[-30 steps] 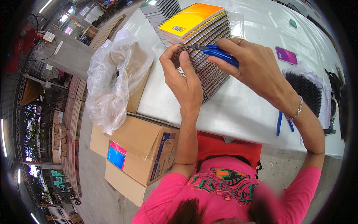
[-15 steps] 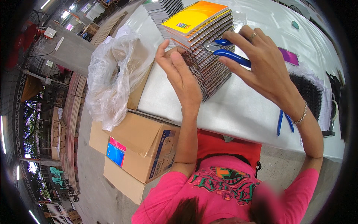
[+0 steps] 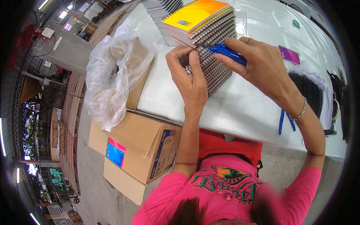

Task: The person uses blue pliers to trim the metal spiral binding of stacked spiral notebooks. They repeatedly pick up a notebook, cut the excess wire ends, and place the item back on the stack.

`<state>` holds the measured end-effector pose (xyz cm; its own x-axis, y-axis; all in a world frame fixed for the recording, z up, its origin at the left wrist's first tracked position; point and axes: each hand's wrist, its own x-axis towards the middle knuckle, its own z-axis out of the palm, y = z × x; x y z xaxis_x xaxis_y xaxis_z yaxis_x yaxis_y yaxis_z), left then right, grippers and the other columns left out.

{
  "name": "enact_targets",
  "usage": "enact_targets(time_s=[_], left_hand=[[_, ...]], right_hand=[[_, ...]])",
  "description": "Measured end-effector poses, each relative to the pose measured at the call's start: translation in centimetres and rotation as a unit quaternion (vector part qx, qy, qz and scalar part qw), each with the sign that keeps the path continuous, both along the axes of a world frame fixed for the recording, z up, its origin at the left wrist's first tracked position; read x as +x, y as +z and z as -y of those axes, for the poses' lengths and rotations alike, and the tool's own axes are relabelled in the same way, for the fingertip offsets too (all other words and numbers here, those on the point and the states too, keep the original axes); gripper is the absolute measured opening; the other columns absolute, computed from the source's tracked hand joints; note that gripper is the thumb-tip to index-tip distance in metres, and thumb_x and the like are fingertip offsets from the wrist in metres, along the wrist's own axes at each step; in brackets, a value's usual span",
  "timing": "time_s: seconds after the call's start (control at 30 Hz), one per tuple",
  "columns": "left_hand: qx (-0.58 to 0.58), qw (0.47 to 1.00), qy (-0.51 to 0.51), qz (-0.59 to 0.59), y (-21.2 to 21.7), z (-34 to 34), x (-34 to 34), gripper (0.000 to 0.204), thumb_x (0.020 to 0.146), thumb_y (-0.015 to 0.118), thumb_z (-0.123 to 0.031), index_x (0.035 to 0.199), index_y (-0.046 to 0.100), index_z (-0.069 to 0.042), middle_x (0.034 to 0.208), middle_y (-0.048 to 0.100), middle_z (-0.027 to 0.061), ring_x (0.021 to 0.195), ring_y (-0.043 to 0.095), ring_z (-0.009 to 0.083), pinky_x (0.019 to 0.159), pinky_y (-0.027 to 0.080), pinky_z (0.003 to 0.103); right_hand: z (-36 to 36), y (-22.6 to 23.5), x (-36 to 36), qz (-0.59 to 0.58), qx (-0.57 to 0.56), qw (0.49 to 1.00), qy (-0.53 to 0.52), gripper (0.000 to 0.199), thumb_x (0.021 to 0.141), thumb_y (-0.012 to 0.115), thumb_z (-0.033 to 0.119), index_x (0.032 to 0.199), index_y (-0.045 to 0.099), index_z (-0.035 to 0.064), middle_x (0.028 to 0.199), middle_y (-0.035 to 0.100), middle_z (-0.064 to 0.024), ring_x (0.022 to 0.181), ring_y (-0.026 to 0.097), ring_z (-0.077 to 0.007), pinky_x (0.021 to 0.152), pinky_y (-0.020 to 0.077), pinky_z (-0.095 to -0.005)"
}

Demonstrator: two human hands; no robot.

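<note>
A tall stack of spiral notebooks, with a yellow and orange cover on top, stands on the table in front of me. My right hand is closed around the blue handles of a pair of cutting pliers. The jaws of the pliers reach the wire bindings near the stack's front left corner. Just left of those jaws, my left hand pinches at the notebooks' corner with thumb and fingers. Whether a wire end sits between those fingertips is too small to tell.
Behind the stack stands another pile of spiral notebooks. To the right lie a purple notebook, black wire coils and another blue-handled tool. A clear plastic bag covers something at left, above an open cardboard box.
My left hand has moved up and right, its fingers going from spread to pinching at the stack's corner. The pliers have moved left toward it, their handles squeezed closer together.
</note>
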<state>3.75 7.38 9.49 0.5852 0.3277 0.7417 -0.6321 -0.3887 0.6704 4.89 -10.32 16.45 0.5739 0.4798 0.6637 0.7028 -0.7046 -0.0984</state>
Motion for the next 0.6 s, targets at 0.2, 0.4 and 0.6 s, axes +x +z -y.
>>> enact_targets(time_s=[0.2,0.4,0.6], left_hand=[[-0.063,0.998,-0.025,-0.011,0.3,0.5,-0.2,0.028,0.105,0.049,-0.024,0.117,0.050,0.001,0.108,0.054,0.0127,0.096,0.051,0.0195,0.088,0.043,0.035],[-0.072,0.996,-0.059,-0.013,-0.1,0.0,-0.3,0.029,0.105,0.049,-0.025,0.119,0.049,0.000,0.110,0.054,0.0118,0.095,0.051,0.0177,0.087,0.043,0.034],[-0.044,0.998,-0.043,-0.019,-0.9,-0.4,-0.1,0.027,0.104,0.052,-0.024,0.116,0.050,0.001,0.113,0.055,0.0138,0.100,0.052,0.0201,0.091,0.043,0.034]], right_hand=[[0.8,0.0,-0.4,0.050,0.034,0.998,0.010,0.041,0.090,0.068,0.044,0.110,0.066,0.0093,0.100,0.066,-0.0120,0.086,0.064,-0.0304,0.075,0.0508,-0.0411],[0.7,-0.6,-0.5,0.019,0.014,0.999,0.022,0.044,0.089,0.072,0.037,0.120,0.062,0.0071,0.101,0.058,-0.0120,0.093,0.056,-0.0301,0.079,0.0456,-0.0420],[0.0,-0.3,-0.6,0.020,0.022,1.000,0.008,0.039,0.089,0.070,0.042,0.109,0.066,0.0085,0.097,0.065,-0.0127,0.084,0.063,-0.0320,0.075,0.0500,-0.0425]])
